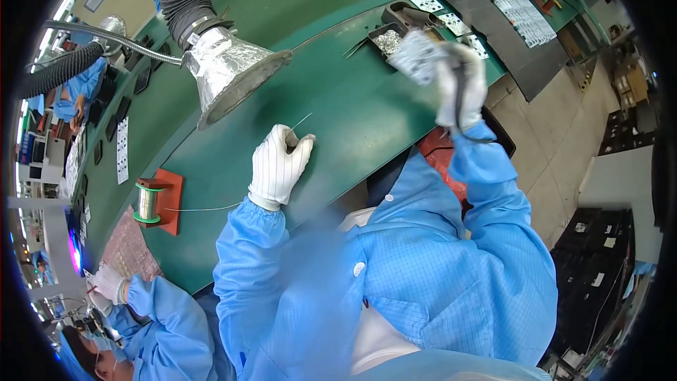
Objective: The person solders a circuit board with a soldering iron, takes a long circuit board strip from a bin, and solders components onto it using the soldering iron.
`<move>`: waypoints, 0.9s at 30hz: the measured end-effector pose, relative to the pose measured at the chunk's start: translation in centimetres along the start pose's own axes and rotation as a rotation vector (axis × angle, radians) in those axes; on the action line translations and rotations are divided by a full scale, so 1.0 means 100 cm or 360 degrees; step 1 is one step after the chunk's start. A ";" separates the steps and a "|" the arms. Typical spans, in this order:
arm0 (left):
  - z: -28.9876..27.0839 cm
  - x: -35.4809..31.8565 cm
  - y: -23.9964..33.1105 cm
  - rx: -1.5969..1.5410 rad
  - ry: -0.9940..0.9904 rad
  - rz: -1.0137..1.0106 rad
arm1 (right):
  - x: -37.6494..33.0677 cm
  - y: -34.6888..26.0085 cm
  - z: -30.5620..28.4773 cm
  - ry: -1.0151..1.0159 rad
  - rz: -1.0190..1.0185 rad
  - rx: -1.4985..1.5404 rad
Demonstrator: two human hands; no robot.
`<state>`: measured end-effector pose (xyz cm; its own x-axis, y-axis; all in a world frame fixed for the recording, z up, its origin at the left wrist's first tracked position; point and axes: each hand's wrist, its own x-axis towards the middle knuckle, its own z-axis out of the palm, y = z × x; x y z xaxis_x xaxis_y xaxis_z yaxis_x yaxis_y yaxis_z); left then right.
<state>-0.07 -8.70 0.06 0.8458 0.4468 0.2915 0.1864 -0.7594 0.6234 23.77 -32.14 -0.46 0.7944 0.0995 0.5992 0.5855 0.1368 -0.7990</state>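
Observation:
My left hand [279, 162], in a white striped glove, pinches a thin solder wire [302, 121] above the green bench mat. The wire trails back past my wrist to a solder spool [148, 201] with green ends on an orange-red stand [169, 202]. My right hand [460, 88], also gloved, is raised at the bench's right end and smeared by motion. It grips a pale, blurred board [419, 56]. A black cable [462, 99] runs down over this hand; whether a tool is in the fingers too cannot be made out.
A foil-covered fume funnel [229, 77] hangs left of centre. Near my right hand stand a dark tray of small metal parts [386, 41] and tweezers [356, 46]. White boards [426, 1] lie beyond, beside a dark sheet [504, 35]. A co-worker [162, 317] sits at lower left.

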 end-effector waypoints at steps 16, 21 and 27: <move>0.006 0.000 -0.004 0.0122 0.0094 0.0170 | 0.057 0.061 -0.131 0.0390 0.0043 -0.1533; 0.005 0.000 -0.003 0.0157 0.0037 0.0065 | 0.067 0.067 -0.117 0.0353 0.0004 -0.1536; 0.006 -0.001 -0.006 0.0169 0.0054 0.0114 | 0.068 0.064 -0.114 0.0316 0.0009 -0.1405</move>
<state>0.02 -8.60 -0.75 0.8418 0.4039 0.3582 0.1794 -0.8351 0.5200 34.74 -41.86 -2.10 0.7628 -0.0853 0.6410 0.4276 -0.6771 -0.5990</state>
